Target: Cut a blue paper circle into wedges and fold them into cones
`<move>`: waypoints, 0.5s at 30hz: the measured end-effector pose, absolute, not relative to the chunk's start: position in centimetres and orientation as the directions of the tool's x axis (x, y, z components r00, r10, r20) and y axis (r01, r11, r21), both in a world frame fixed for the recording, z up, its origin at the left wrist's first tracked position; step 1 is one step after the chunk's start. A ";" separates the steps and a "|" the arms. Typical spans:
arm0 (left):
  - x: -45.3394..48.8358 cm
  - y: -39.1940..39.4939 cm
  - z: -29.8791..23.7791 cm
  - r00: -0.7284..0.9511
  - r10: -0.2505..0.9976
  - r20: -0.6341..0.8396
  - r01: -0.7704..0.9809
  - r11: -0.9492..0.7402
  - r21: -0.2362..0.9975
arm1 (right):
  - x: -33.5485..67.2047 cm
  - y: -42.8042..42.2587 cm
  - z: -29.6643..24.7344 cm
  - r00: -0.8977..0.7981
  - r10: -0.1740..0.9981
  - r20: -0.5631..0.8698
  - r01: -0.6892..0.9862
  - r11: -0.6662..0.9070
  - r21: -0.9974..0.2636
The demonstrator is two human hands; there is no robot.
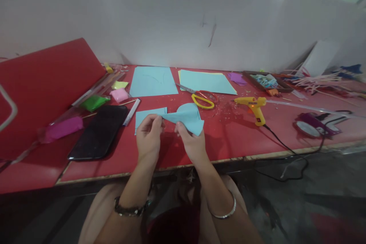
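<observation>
A light blue piece of paper (190, 116), curved and partly folded, is held between my two hands above the red table. My left hand (150, 133) pinches its narrow left end between thumb and fingers. On its lower edge my right hand (191, 141) grips the wider part, with the thumb in front and the fingers mostly hidden. Beneath and behind my left hand lies a smaller blue paper piece (143, 116). Just beyond the held paper rest scissors (203, 100) with yellow and red handles, their blades pointing left onto the paper stack.
Blue sheets (153, 80) and a paper stack (207, 81) lie at the back. A yellow glue gun (254, 106) with a black cord sits right, near a tray of scraps (267, 81). At left are a black phone (98, 133), a marker (132, 112) and coloured clay packets (95, 102).
</observation>
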State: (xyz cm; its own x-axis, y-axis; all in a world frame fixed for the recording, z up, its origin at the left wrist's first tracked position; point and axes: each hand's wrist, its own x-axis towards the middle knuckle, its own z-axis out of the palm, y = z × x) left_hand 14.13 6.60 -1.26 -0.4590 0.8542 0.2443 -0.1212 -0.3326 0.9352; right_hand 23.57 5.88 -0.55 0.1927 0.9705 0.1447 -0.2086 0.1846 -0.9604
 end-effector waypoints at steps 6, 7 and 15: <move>14.0 6.7 -1.3 -0.495 0.841 0.219 -0.084 -0.297 0.951 | 23.7 6.0 -0.7 0.191 0.967 0.168 -0.234 0.212 -0.949; 14.0 6.7 -1.3 -0.497 0.840 0.219 -0.090 -0.301 0.949 | 23.7 6.0 -0.7 0.192 0.967 0.169 -0.240 0.213 -0.947; 13.7 6.6 -1.3 -0.486 0.830 0.275 -0.036 -0.334 0.942 | 23.8 6.1 -0.8 0.192 0.965 0.176 -0.246 0.221 -0.944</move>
State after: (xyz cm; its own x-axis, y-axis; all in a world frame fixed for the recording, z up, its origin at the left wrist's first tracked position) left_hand 13.72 6.64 -1.31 -0.4859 0.8295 0.2752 -0.0363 -0.3337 0.9420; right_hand 23.77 6.10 -0.77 0.1924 0.9653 0.1765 -0.2456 0.2215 -0.9437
